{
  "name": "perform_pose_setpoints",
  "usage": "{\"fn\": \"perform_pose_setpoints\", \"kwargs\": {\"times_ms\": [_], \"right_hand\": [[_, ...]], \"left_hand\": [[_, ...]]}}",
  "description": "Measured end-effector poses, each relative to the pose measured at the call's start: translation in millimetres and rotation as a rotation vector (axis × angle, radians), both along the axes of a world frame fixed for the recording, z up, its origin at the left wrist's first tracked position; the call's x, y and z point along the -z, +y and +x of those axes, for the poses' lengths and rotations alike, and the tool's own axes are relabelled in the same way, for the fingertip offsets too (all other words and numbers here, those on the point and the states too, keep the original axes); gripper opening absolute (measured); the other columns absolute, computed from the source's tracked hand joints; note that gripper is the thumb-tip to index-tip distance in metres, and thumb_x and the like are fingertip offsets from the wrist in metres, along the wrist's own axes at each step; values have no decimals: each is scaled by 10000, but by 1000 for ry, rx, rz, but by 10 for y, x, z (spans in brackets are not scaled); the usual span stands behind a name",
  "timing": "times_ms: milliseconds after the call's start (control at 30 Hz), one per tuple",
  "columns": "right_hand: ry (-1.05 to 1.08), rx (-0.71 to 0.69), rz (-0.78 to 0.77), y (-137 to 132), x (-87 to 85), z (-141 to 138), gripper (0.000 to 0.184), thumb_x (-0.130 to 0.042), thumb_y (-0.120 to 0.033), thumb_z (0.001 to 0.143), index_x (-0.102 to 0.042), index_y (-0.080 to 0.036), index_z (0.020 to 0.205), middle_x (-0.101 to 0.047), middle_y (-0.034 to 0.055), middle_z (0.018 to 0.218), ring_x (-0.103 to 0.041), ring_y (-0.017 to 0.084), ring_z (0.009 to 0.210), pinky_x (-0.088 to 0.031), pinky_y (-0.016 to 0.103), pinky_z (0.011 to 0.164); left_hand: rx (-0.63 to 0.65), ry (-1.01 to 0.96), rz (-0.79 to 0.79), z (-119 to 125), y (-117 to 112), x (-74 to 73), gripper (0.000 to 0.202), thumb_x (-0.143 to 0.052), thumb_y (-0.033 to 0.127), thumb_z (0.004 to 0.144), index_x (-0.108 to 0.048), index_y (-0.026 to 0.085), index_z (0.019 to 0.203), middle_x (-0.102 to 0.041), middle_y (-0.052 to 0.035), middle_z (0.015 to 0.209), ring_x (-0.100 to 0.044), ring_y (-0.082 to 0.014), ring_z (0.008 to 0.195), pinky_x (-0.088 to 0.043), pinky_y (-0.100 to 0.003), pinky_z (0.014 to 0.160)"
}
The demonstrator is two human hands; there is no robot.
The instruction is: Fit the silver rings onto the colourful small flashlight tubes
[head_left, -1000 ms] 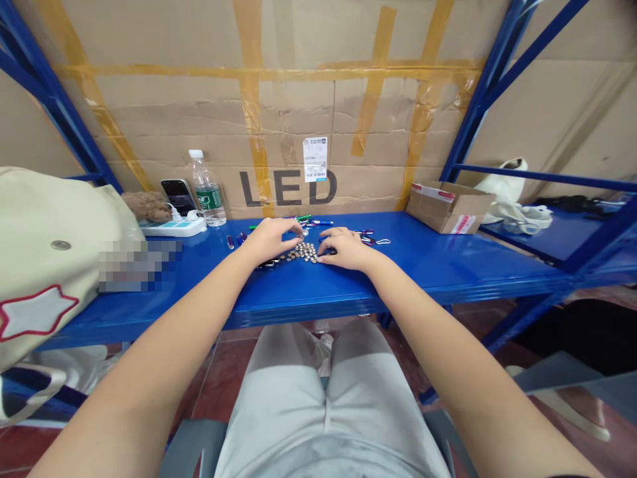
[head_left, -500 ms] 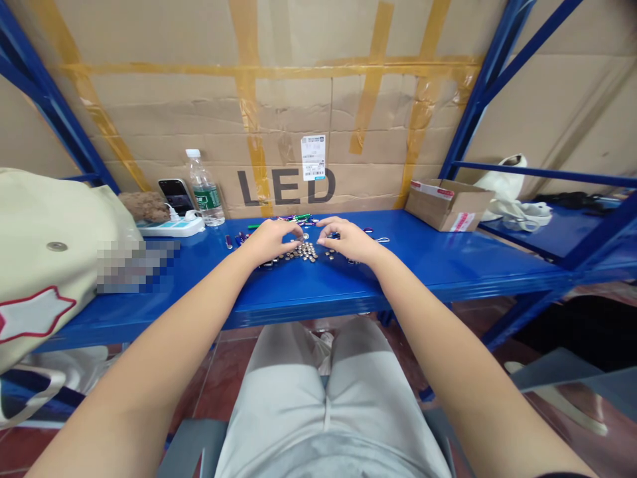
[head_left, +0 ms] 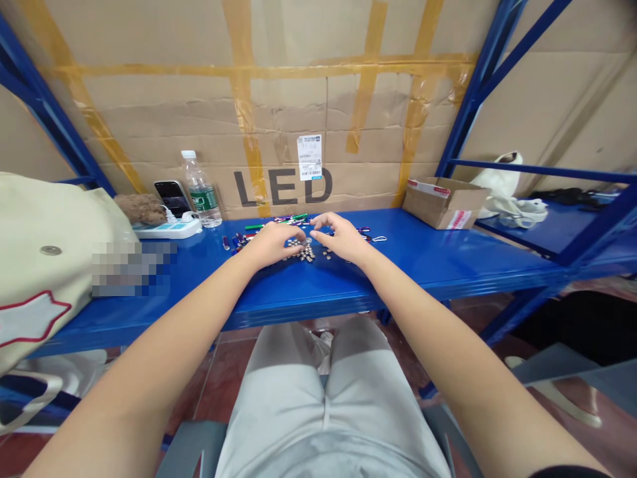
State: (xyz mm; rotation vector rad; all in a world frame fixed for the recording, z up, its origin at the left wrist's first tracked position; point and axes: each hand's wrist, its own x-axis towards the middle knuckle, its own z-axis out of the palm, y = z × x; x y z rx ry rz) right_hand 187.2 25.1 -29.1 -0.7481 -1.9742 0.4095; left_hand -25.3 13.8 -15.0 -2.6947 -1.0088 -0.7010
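My left hand (head_left: 277,243) is curled at the left side of a pile of small round silvery pieces (head_left: 305,253), which look like button cells. Its thumb and index finger are apart, with no held thing visible between them. Just right of the pile hovers my right hand (head_left: 343,239), fingers bent, a gap showing between thumb and index. A few loose silvery pieces (head_left: 326,253) lie below it. Behind both hands are slim coloured tubes, among them a green one (head_left: 253,227). The hands hide part of the pile and of the tubes.
The blue table (head_left: 423,255) stands against a large taped cardboard sheet (head_left: 199,119). Left are a cream bag (head_left: 44,219), a power strip (head_left: 169,230), a phone (head_left: 172,196) and a water bottle (head_left: 202,192). A small carton (head_left: 442,202) sits right, beside the blue rack post (head_left: 468,106).
My right hand has moved slightly up and left, its thumb and index spreading apart. The left hand stays by the pile. The whole view has shifted a little.
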Motion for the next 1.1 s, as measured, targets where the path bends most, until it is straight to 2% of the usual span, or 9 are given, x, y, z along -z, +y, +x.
{"fn": "perform_pose_setpoints", "kwargs": {"times_ms": [67,200,400,567,667,767,900,1100], "right_hand": [[-2,-4,11,-26,-23,21,115,-584,-305,814,-565,-203,865,-657,75,1056,-595,206,1018,-439,423,934],[-77,-61,152,-94,-61,65,46,-549,-229,816,-587,-203,824,-621,82,1109,-565,211,1084,-411,414,974],[-361,13,285,-149,-36,71,158,-532,-234,856,-674,-223,924,-560,88,1234,-498,255,1174,-353,453,998],[-477,52,424,-194,-47,34,208,-495,-228,881,-675,-216,984,-561,102,1255,-484,259,1168,-330,440,995],[-439,91,391,-202,-74,37,201,-492,-210,862,-658,-205,975,-579,92,1226,-504,248,1120,-349,417,967],[-388,150,275,-171,-72,65,159,-526,-207,817,-650,-201,918,-597,81,1187,-512,250,1088,-374,409,933],[-515,171,119,-117,-21,83,124,-604,-302,778,-678,-218,831,-613,67,1162,-499,281,1102,-382,447,920],[-658,140,67,-107,21,40,166,-628,-350,786,-712,-240,879,-606,70,1186,-483,297,1127,-387,471,928]], "left_hand": [[-1,-6,-1,-9,8,5,148,-592,317,857,-670,207,916,-735,-18,943,-669,-184,884,-455,-283,825],[-4,-32,6,-25,14,9,164,-581,329,861,-669,204,920,-733,-20,956,-668,-188,897,-458,-289,834],[4,-36,1,-46,23,12,167,-580,329,860,-673,202,913,-735,-18,920,-669,-185,866,-465,-282,817],[-26,-44,-18,-54,25,26,175,-579,329,852,-674,204,928,-736,-23,967,-669,-193,895,-475,-293,831],[-45,-52,-19,-50,18,25,187,-570,331,853,-675,202,938,-735,-26,975,-668,-198,912,-479,-301,842],[-57,-61,-24,-49,13,16,190,-569,330,849,-678,205,940,-735,-24,974,-667,-199,922,-482,-304,849],[-79,-59,-29,-57,14,10,188,-579,327,839,-684,206,938,-734,-21,983,-665,-203,930,-484,-309,857],[-88,-50,-40,-58,10,10,217,-568,346,840,-690,208,954,-733,-24,987,-663,-203,932,-487,-314,872]]}}
